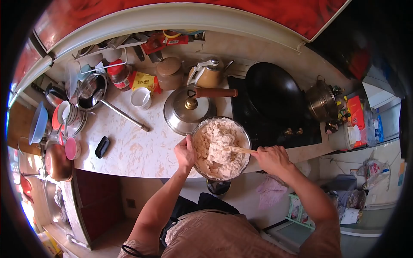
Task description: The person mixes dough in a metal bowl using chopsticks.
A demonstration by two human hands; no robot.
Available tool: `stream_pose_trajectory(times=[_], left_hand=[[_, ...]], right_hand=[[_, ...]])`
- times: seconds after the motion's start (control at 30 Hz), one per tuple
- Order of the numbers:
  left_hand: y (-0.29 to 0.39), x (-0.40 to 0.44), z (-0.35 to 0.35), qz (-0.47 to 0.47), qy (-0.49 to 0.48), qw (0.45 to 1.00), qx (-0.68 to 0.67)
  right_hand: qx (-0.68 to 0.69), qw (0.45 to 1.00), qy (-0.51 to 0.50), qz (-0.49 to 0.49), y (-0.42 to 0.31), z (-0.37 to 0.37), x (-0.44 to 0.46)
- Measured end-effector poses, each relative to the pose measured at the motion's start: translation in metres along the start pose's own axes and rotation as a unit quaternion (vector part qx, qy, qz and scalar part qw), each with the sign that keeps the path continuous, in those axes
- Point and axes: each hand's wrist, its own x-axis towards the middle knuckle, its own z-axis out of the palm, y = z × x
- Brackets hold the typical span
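A round metal bowl (pixel 195 167) at the counter's front edge holds a pale, lumpy, dough-like mixture (pixel 221 146). My left hand (pixel 185 152) grips the bowl's left rim, its fingers wrapped over the edge. In my right hand (pixel 272 158) is a light wooden utensil (pixel 241 149), perhaps chopsticks, whose far end is buried in the mixture. Just behind the bowl lies a round steel lid (pixel 176 114) with a brass-coloured knob, and a brown wooden handle (pixel 217 93) reaches across beside it.
A black wok (pixel 275 92) stands on the dark stove (pixel 279 139). Behind are a kettle (pixel 208 74) and a brown jar (pixel 169 74). Leftward are a white cup (pixel 141 99), a long-handled ladle (pixel 122 113), a black object (pixel 102 147) and stacked bowls (pixel 76 118).
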Motion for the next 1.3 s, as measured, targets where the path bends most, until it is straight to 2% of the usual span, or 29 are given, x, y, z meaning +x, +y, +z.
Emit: stream_pose_trajectory(times=[0.17, 0.4, 0.57, 0.63, 0.8, 0.9, 0.97, 1.07, 1.17, 1.23, 1.3], left_hand=[[-0.003, 0.002, -0.002, -0.003, 0.003, 0.997, 0.071], [-0.008, 0.002, 0.000, 0.003, 0.018, 0.998, 0.061], [-0.015, 0.005, 0.003, -0.003, 0.024, 0.998, 0.054], [-0.012, 0.004, 0.003, -0.002, 0.018, 0.998, 0.062], [-0.012, 0.004, 0.001, 0.008, 0.017, 0.997, 0.071], [-0.009, 0.003, 0.002, -0.001, 0.015, 0.998, 0.062], [-0.007, 0.002, 0.004, 0.024, 0.030, 0.999, 0.010], [-0.008, 0.003, 0.002, -0.012, 0.013, 0.999, 0.049], [-0.017, 0.005, 0.005, 0.032, 0.031, 0.999, 0.009], [-0.013, 0.005, 0.004, 0.021, 0.029, 0.999, 0.018], [-0.012, 0.005, 0.004, 0.008, 0.029, 0.999, 0.025]], right_hand=[[0.016, 0.998, 0.035, 0.051, 0.010, 0.016, -0.022], [0.055, 0.990, 0.032, 0.128, -0.007, 0.027, -0.042], [0.070, 0.988, 0.019, 0.136, -0.033, 0.030, -0.046], [0.064, 0.993, 0.025, 0.100, -0.038, 0.029, -0.037], [0.055, 0.995, 0.015, 0.087, -0.034, 0.003, -0.047], [0.064, 0.990, 0.012, 0.124, -0.026, -0.017, -0.057], [0.035, 0.983, -0.010, 0.179, -0.018, -0.021, -0.057], [0.053, 0.988, -0.021, 0.146, -0.019, -0.011, -0.042], [0.062, 0.990, -0.044, 0.119, -0.041, -0.009, -0.021], [0.076, 0.992, -0.073, 0.072, -0.054, -0.016, -0.015], [0.061, 0.993, -0.076, 0.064, -0.059, -0.011, -0.007]])
